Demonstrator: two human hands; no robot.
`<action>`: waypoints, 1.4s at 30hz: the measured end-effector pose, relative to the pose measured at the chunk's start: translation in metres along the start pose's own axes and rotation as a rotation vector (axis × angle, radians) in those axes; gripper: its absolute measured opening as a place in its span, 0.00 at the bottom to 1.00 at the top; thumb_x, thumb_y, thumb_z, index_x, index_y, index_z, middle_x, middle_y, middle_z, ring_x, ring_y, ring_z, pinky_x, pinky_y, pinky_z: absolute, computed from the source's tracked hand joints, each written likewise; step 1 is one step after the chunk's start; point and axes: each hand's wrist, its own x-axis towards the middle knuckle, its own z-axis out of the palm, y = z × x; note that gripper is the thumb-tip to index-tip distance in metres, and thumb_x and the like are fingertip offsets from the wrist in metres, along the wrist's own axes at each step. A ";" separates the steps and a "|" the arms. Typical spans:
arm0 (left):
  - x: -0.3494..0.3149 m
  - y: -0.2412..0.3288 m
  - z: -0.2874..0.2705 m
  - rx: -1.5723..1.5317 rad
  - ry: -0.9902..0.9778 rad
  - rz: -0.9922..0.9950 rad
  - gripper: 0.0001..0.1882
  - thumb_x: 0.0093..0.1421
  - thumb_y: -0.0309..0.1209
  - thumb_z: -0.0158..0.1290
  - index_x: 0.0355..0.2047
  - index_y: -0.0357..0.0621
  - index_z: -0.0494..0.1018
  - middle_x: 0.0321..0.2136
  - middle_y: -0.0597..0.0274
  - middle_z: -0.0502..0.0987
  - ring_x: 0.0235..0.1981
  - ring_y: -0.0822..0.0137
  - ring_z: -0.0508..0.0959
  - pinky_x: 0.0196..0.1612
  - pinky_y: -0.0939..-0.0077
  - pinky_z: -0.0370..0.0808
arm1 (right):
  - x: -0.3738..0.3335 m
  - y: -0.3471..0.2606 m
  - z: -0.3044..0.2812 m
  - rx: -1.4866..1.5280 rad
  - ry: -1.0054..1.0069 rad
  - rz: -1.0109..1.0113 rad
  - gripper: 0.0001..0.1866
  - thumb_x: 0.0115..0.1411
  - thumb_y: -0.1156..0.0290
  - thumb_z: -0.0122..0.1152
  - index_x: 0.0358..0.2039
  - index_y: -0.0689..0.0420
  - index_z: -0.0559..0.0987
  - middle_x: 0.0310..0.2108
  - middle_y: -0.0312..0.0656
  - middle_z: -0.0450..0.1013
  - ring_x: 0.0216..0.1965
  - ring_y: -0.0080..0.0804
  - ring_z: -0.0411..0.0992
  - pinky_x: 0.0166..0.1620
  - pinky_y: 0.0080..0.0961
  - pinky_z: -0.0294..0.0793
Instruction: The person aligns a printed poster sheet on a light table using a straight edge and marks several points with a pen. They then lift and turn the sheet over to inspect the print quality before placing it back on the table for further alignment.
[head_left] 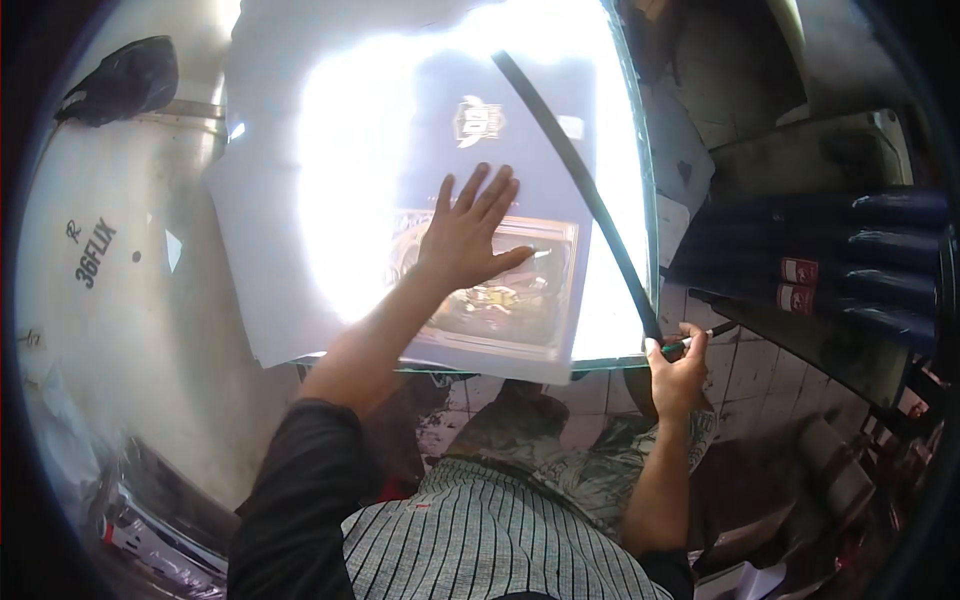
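Note:
A printed sheet (430,345) with a bluish ground, an emblem and a framed picture lies on a glowing glass-topped light table (622,300). My left hand (470,235) rests flat on the sheet, fingers spread, partly covering the framed picture. At the table's near right corner, my right hand (680,375) is closed around the end of a long, dark, flat strip (575,160), which slants away to the far left across the sheet's right side. The same hand also holds a slim pen-like tool (690,342), white and green with a dark end; its exact kind is unclear.
Large white sheets (260,240) hang over the light table's left side. A pale panel (130,270) with a black bag (125,80) at its far end stands on the left. Dark blue rolls (850,270) lie to the right, beyond the table's edge. Tiled floor (770,365) shows below.

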 end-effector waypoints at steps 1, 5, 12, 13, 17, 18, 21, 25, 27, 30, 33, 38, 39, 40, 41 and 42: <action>0.004 -0.013 -0.003 0.020 -0.053 0.197 0.48 0.62 0.67 0.43 0.73 0.49 0.49 0.74 0.62 0.47 0.75 0.55 0.43 0.73 0.41 0.37 | 0.002 -0.005 -0.007 -0.024 -0.045 -0.066 0.21 0.59 0.73 0.68 0.51 0.58 0.71 0.32 0.41 0.76 0.29 0.27 0.75 0.33 0.27 0.75; 0.028 -0.060 -0.019 0.073 -0.139 0.565 0.46 0.63 0.67 0.42 0.73 0.54 0.52 0.74 0.69 0.49 0.75 0.60 0.44 0.75 0.47 0.37 | 0.011 -0.011 -0.004 0.015 -0.018 -0.124 0.13 0.64 0.70 0.63 0.46 0.58 0.73 0.31 0.43 0.75 0.28 0.30 0.74 0.33 0.28 0.74; 0.019 -0.061 0.010 0.054 0.385 0.022 0.39 0.66 0.58 0.48 0.67 0.43 0.60 0.67 0.48 0.59 0.69 0.49 0.57 0.70 0.42 0.47 | -0.016 -0.005 0.005 -0.109 0.137 -0.318 0.16 0.64 0.62 0.67 0.41 0.61 0.75 0.32 0.48 0.74 0.31 0.46 0.76 0.35 0.36 0.73; 0.014 -0.064 0.017 -0.006 0.437 -0.125 0.38 0.66 0.56 0.49 0.65 0.40 0.62 0.65 0.47 0.62 0.68 0.48 0.59 0.69 0.42 0.49 | -0.021 -0.004 0.008 -0.099 0.127 -0.329 0.16 0.64 0.62 0.67 0.41 0.61 0.75 0.32 0.48 0.74 0.31 0.46 0.76 0.35 0.36 0.73; 0.021 -0.068 0.010 -0.110 0.467 -0.172 0.30 0.67 0.44 0.49 0.61 0.33 0.65 0.58 0.43 0.68 0.61 0.45 0.65 0.65 0.48 0.60 | -0.033 -0.010 0.019 -0.200 0.029 -0.614 0.16 0.62 0.65 0.68 0.44 0.61 0.76 0.34 0.49 0.76 0.32 0.49 0.76 0.36 0.37 0.75; 0.027 -0.069 0.010 -0.161 0.452 -0.142 0.28 0.67 0.41 0.50 0.60 0.33 0.65 0.57 0.42 0.68 0.61 0.44 0.66 0.64 0.51 0.62 | -0.034 -0.013 0.022 -0.222 0.010 -0.635 0.16 0.61 0.66 0.68 0.45 0.61 0.77 0.34 0.49 0.76 0.32 0.49 0.76 0.36 0.38 0.75; 0.028 -0.077 0.008 -0.213 0.420 -0.139 0.27 0.66 0.37 0.49 0.61 0.34 0.63 0.58 0.43 0.68 0.60 0.45 0.66 0.63 0.53 0.65 | -0.043 -0.011 0.032 -0.238 0.016 -0.645 0.15 0.62 0.67 0.66 0.46 0.60 0.76 0.35 0.50 0.76 0.34 0.50 0.77 0.38 0.40 0.76; 0.021 -0.082 0.001 -0.333 0.381 -0.107 0.28 0.66 0.38 0.50 0.62 0.36 0.63 0.61 0.42 0.65 0.61 0.44 0.65 0.64 0.53 0.64 | -0.056 -0.007 0.036 -0.233 -0.015 -0.651 0.15 0.63 0.68 0.65 0.48 0.60 0.76 0.35 0.50 0.76 0.34 0.51 0.78 0.36 0.41 0.78; 0.023 -0.080 0.004 -0.347 0.392 -0.116 0.29 0.66 0.39 0.51 0.63 0.37 0.63 0.62 0.43 0.64 0.62 0.45 0.64 0.65 0.53 0.63 | -0.056 -0.008 0.038 -0.237 -0.022 -0.650 0.15 0.63 0.68 0.65 0.48 0.60 0.76 0.35 0.50 0.75 0.34 0.51 0.78 0.35 0.41 0.78; 0.022 -0.082 0.004 -0.269 0.360 -0.120 0.31 0.67 0.44 0.50 0.65 0.40 0.62 0.64 0.46 0.62 0.65 0.47 0.62 0.66 0.52 0.61 | -0.056 -0.010 0.040 -0.242 -0.047 -0.621 0.15 0.63 0.68 0.65 0.48 0.59 0.76 0.36 0.50 0.75 0.34 0.52 0.77 0.34 0.42 0.78; 0.024 -0.083 0.003 -0.126 0.281 -0.136 0.35 0.68 0.52 0.46 0.68 0.43 0.59 0.68 0.51 0.59 0.69 0.50 0.57 0.68 0.50 0.55 | -0.056 -0.010 0.044 -0.282 -0.043 -0.619 0.16 0.62 0.69 0.66 0.48 0.59 0.76 0.38 0.52 0.74 0.35 0.53 0.77 0.35 0.43 0.78; 0.027 -0.082 0.004 -0.041 0.219 -0.164 0.41 0.68 0.63 0.38 0.69 0.46 0.58 0.72 0.53 0.54 0.73 0.52 0.51 0.71 0.49 0.47 | -0.055 -0.007 0.047 -0.363 -0.059 -0.619 0.19 0.60 0.69 0.66 0.50 0.58 0.76 0.38 0.53 0.72 0.37 0.54 0.75 0.38 0.45 0.77; 0.028 -0.082 0.003 -0.041 0.213 -0.163 0.42 0.68 0.64 0.38 0.69 0.46 0.58 0.72 0.54 0.54 0.73 0.53 0.51 0.71 0.49 0.46 | -0.055 -0.007 0.047 -0.362 -0.056 -0.617 0.19 0.60 0.69 0.66 0.50 0.58 0.76 0.38 0.53 0.72 0.37 0.54 0.75 0.38 0.45 0.77; 0.029 -0.082 0.003 -0.041 0.207 -0.163 0.42 0.67 0.64 0.38 0.69 0.46 0.58 0.72 0.54 0.54 0.73 0.53 0.51 0.71 0.49 0.46 | -0.055 -0.007 0.048 -0.354 -0.046 -0.621 0.19 0.60 0.69 0.66 0.51 0.58 0.76 0.37 0.52 0.71 0.36 0.54 0.75 0.37 0.45 0.77; 0.029 -0.082 0.003 -0.040 0.207 -0.160 0.42 0.67 0.64 0.38 0.69 0.46 0.58 0.72 0.54 0.54 0.73 0.53 0.51 0.71 0.49 0.46 | -0.055 -0.006 0.049 -0.347 -0.036 -0.626 0.19 0.60 0.69 0.66 0.51 0.58 0.76 0.36 0.52 0.71 0.35 0.54 0.75 0.37 0.45 0.76; 0.029 -0.081 0.003 -0.045 0.209 -0.163 0.43 0.67 0.65 0.39 0.69 0.45 0.58 0.72 0.54 0.54 0.73 0.53 0.51 0.71 0.49 0.46 | -0.055 -0.006 0.049 -0.345 -0.035 -0.625 0.19 0.60 0.69 0.66 0.51 0.58 0.76 0.36 0.52 0.71 0.35 0.54 0.75 0.37 0.45 0.76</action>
